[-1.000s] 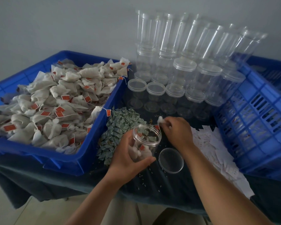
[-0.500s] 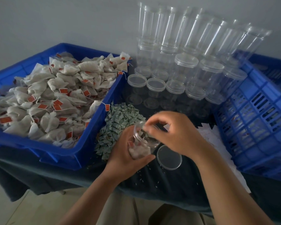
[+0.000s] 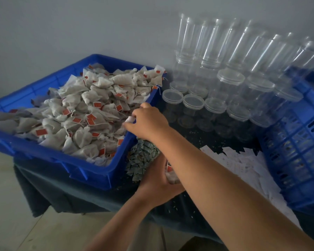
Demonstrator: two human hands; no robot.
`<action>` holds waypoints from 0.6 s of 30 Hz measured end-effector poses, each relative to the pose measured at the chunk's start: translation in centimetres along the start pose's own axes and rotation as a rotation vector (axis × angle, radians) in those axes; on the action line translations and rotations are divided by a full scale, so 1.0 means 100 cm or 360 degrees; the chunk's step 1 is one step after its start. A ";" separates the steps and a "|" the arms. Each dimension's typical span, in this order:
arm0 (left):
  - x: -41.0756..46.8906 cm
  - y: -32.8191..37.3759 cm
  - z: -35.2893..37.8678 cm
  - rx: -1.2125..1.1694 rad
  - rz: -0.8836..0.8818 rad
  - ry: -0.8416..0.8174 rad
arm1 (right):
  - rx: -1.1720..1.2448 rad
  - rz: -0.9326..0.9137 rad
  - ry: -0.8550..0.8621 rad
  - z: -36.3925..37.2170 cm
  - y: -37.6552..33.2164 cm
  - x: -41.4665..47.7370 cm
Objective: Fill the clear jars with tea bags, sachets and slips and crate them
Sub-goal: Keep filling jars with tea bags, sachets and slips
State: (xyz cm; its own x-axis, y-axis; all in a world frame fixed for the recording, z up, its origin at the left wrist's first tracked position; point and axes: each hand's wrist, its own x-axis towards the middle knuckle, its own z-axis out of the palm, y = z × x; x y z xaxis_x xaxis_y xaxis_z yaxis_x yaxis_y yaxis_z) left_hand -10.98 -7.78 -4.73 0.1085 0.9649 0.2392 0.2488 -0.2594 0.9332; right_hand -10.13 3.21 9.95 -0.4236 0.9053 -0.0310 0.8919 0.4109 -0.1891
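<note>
Head view: my right hand (image 3: 149, 122) reaches for the tea bags (image 3: 80, 113) while my left hand (image 3: 158, 182) holds a jar (image 3: 170, 175).
I see the right arm stretched out over the left one, with the hand at the right side of the blue tray (image 3: 91, 171). Its fingers pinch one white tea bag (image 3: 130, 119) at the edge of the pile. Lower down, the left hand wraps round the jar, half hidden under the right arm, just beside the green sachets (image 3: 143, 156).

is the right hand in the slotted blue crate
No, the right hand pinches a white tea bag over the solid blue tray.
</note>
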 end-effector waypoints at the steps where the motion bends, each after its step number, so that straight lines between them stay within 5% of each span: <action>1: 0.002 0.000 -0.001 -0.0015 -0.0005 0.0003 | 0.0043 0.0025 0.0016 0.002 -0.004 0.003; 8: 0.001 0.001 -0.005 -0.0048 -0.0050 0.0002 | 0.1122 -0.0051 0.0389 -0.033 0.004 -0.016; 12: -0.002 0.008 -0.008 -0.0179 0.0025 0.0043 | 0.1894 -0.0152 0.0350 -0.083 0.036 -0.063; 18: -0.005 0.013 -0.012 -0.0190 0.0108 0.0182 | 0.1065 -0.0068 0.0421 -0.091 0.089 -0.140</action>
State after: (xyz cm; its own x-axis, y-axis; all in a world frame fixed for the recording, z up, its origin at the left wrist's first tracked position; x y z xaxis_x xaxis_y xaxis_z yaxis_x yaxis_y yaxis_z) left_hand -11.89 -8.60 -3.28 0.0091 0.9456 0.3252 0.1279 -0.3237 0.9375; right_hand 5.24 -4.84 17.65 -0.3278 0.9205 0.2128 0.5511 0.3692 -0.7483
